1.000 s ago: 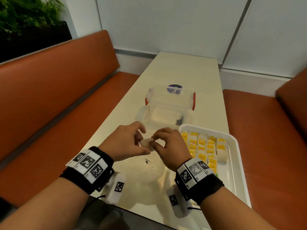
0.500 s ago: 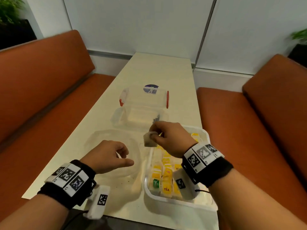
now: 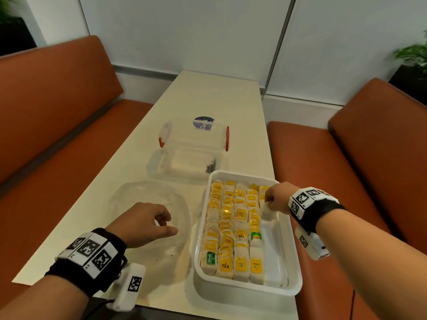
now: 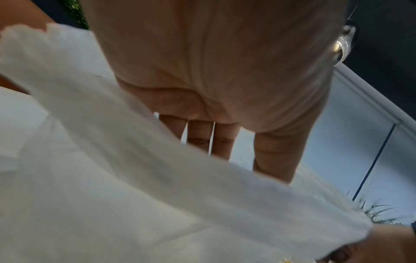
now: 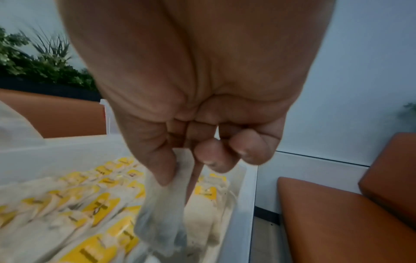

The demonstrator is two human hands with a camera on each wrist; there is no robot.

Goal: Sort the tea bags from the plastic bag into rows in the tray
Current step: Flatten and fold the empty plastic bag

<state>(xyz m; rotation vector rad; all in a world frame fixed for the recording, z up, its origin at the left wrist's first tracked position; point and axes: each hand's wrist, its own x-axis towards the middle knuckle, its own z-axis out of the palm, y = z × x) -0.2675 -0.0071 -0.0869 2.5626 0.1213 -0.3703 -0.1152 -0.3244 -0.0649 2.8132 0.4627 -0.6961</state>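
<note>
The left hand [image 3: 143, 224] is hovering over the flattened clear plastic bag [image 3: 129, 199] with its fingers loosely curled and pinching nothing; a second ago it was up against the right hand, sharing a tea bag [image 3: 268, 212], and it is now letting go and dropping back toward the bag. To its right, the tray [image 3: 293, 282] is already holding four full rows of tea bags, with a fifth row started only at its far end. The right hand [image 3: 278, 200] is now carrying the tea bag alone, pinched by its top edge between thumb and forefinger, above that fifth row. So the handover is done and, as I judge it, only the lowering into the open slot below the pinch is left. The tea bag is hanging with its long axis near vertical, its free end pointing down from the pinch into the tray
</note>
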